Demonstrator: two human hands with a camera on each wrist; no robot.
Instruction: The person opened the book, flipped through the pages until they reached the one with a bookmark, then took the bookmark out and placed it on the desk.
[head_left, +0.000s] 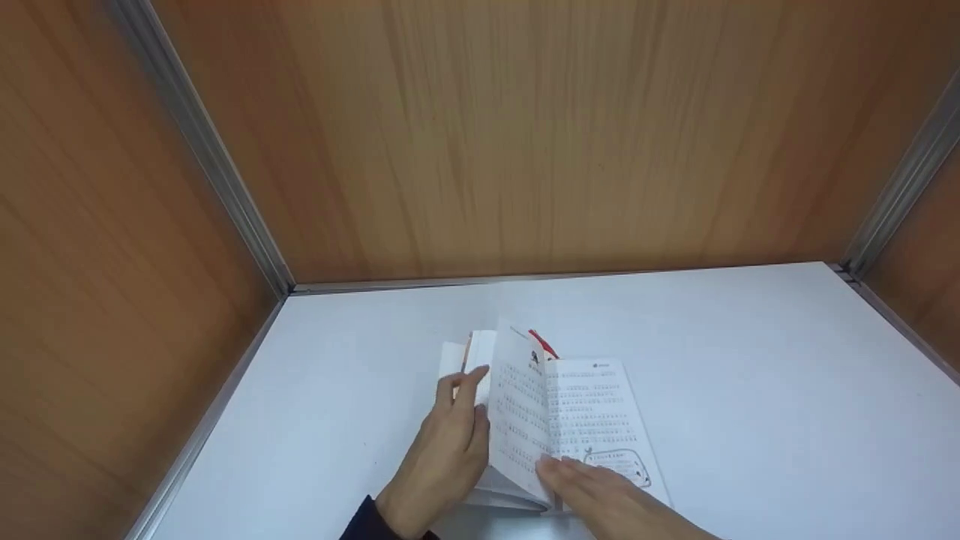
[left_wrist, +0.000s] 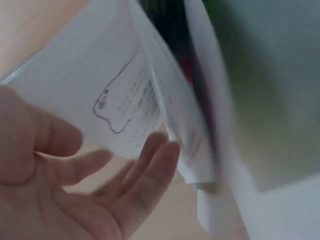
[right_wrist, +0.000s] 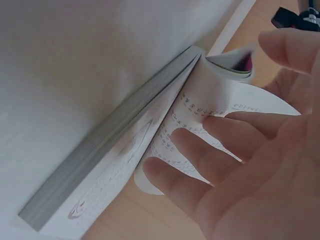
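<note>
An open book with printed text and a small drawing lies on the white table. My left hand stands at its left side, and its straight fingers prop up a lifted sheaf of pages. A red cover edge shows behind those pages. My right hand lies flat at the book's near edge. Its spread fingers touch a curling page above the grey page block.
Wood-grain walls with metal corner rails close in the table at the back and on both sides. A dark sleeve covers my left wrist. A black object shows at the top right of the right wrist view.
</note>
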